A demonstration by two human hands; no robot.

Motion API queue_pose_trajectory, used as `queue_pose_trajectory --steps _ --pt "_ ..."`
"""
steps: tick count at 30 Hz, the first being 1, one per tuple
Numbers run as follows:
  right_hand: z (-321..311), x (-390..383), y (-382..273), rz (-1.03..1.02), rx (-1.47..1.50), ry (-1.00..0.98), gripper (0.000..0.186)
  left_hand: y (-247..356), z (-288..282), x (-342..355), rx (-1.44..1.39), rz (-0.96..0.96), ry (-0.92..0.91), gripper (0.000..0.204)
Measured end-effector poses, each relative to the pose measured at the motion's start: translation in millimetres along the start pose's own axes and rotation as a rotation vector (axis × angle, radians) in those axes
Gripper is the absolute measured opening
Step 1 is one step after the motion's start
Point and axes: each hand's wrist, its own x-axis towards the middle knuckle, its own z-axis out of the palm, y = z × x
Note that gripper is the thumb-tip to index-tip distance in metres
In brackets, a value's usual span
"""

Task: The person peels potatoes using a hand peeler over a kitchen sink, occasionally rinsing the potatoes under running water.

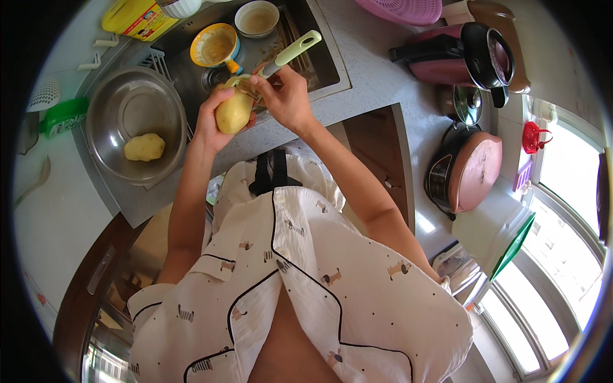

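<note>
My left hand (214,121) is wrapped round a yellow potato (234,112) held over the sink's near edge. In my right hand (285,96) is a peeler (290,54) with a pale green and grey handle that points up and to the right. Its head is at the potato's far end, partly hidden by my fingers, and a strip of peel (239,82) shows there. A second potato (145,147), pale and peeled-looking, lies in a large steel bowl (102,121) on the left.
Inside the sink (329,70) stand an orange-rimmed bowl with a handle (214,46) and a white bowl (257,18). On the right counter are a purple kettle (440,56), a lidded pot (476,171) and a pink basket (405,9). A green bottle (66,117) stands left.
</note>
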Motion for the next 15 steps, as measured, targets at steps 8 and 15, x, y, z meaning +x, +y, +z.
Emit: queue_pose_trajectory --steps 8,15 --pt "-29.0 32.2 63.3 -0.104 -0.560 0.261 0.020 5.6 1.4 2.9 0.055 -0.055 -0.151 0.050" --pt "-16.2 11.7 5.2 -0.095 -0.170 0.095 0.021 0.1 -12.7 7.6 0.022 -0.037 -0.015 0.048"
